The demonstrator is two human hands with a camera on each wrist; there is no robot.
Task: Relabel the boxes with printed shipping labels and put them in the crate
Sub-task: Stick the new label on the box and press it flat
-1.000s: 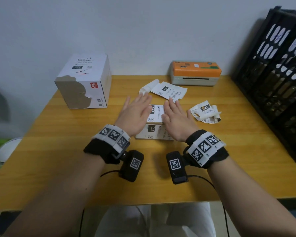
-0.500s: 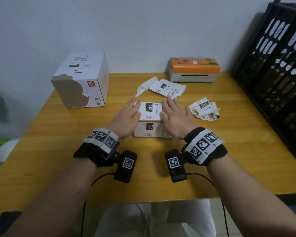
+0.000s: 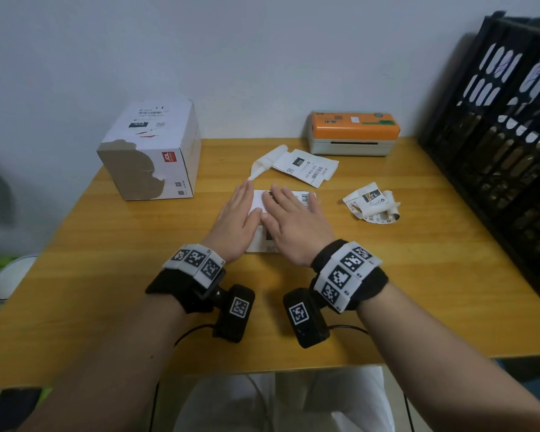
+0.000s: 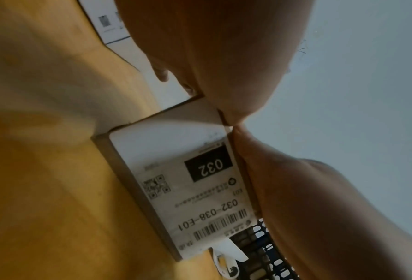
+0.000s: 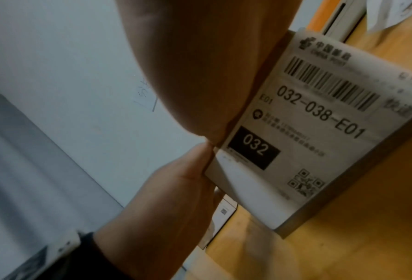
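Observation:
A small flat white box (image 3: pixel 257 203) lies at the table's middle, with a printed "032" shipping label (image 4: pixel 200 181) on the side facing me. That label (image 5: pixel 307 123) also fills the right wrist view. My left hand (image 3: pixel 237 218) and right hand (image 3: pixel 293 219) lie flat on the box top, fingers straight, thumbs nearly touching. They cover most of the top; only a white strip and a barcode (image 3: pixel 306 197) show. The black crate (image 3: pixel 496 151) stands at the table's right edge.
A larger white box (image 3: pixel 152 154) with a torn side sits at the back left of the wooden table (image 3: pixel 106 275). An orange-topped label printer (image 3: pixel 354 132) stands against the wall. A peeled label backing (image 3: pixel 296 165) and crumpled old labels (image 3: pixel 371 204) lie beyond and right of my hands.
My hands were apart with the top label's "032" showing between them. They have slid together and now cover the middle of the box top.

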